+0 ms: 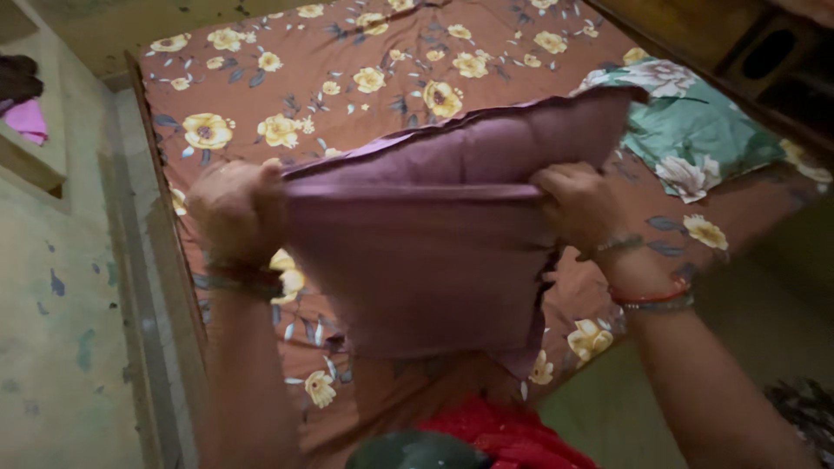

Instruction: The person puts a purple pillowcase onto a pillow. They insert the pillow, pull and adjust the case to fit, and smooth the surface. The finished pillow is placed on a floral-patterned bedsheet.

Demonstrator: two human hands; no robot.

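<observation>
Your left hand and right hand each clench a side of the mauve pillow above the bed; judged soft, light, floppy, so grip near the corners

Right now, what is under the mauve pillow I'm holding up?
Under the mauve fabric pillow lies the brown bedsheet with yellow flowers. The stretch of sheet directly behind the pillow is hidden, so anything lying there cannot be seen.
</observation>
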